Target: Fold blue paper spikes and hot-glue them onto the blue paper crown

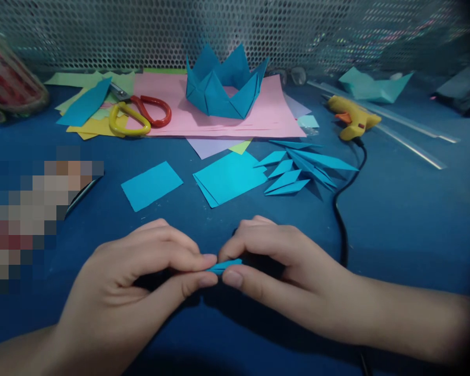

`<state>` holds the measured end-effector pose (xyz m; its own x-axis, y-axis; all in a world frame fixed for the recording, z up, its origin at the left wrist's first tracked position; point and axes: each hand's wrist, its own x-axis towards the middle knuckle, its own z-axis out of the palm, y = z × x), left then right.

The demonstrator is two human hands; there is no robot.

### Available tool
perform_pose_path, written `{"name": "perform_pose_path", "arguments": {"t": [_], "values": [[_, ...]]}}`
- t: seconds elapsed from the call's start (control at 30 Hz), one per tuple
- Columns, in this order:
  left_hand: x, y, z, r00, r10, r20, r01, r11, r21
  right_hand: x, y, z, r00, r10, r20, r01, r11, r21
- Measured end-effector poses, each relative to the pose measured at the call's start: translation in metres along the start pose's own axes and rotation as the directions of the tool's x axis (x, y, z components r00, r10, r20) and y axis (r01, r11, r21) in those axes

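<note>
My left hand (pixel 141 277) and my right hand (pixel 274 266) meet near the front of the dark blue table (pixel 407 219). Both pinch a small folded piece of blue paper (pixel 225 265) between thumb and fingertips; most of it is hidden by the fingers. Beyond my hands lie a flat blue paper rectangle (pixel 151 185), a small stack of blue squares (pixel 229 177) and a pile of several pointed folded blue pieces (pixel 297 169).
A blue folded paper crown (pixel 223 83) stands on pink sheets (pixel 172 109) at the back. Two scissors, yellow (pixel 127 122) and red (pixel 152 109), lie at its left. A yellow glue gun (pixel 352 120) with a black cord (pixel 340 209) lies right. A mesh wall (pixel 141 31) closes the back.
</note>
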<state>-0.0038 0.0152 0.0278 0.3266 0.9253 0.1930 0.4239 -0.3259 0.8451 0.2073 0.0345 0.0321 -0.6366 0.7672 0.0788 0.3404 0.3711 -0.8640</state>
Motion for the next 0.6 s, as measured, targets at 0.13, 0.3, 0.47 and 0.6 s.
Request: {"name": "perform_pose_path", "arguments": {"t": [0.13, 0.3, 0.47, 0.6], "values": [[0.000, 0.001, -0.001, 0.997, -0.074, -0.022, 0.073, 0.996, -0.051, 0.001, 0.001, 0.001, 1.000, 0.005, -0.023, -0.005, 1.000, 0.011], [0.004, 0.002, 0.002, 0.989, -0.147, -0.025, 0.144, 0.986, -0.089, 0.001, 0.001, 0.003, 0.997, 0.011, -0.075, -0.010, 1.000, 0.019], [0.010, 0.005, 0.003, 0.982, -0.188, -0.010, 0.186, 0.974, -0.128, 0.000, 0.000, 0.004, 0.993, 0.016, -0.118, -0.013, 1.000, 0.025], [0.010, 0.005, 0.001, 0.980, -0.201, 0.003, 0.200, 0.969, -0.144, 0.000, 0.000, 0.003, 0.993, 0.017, -0.119, -0.014, 0.999, 0.030]]}}
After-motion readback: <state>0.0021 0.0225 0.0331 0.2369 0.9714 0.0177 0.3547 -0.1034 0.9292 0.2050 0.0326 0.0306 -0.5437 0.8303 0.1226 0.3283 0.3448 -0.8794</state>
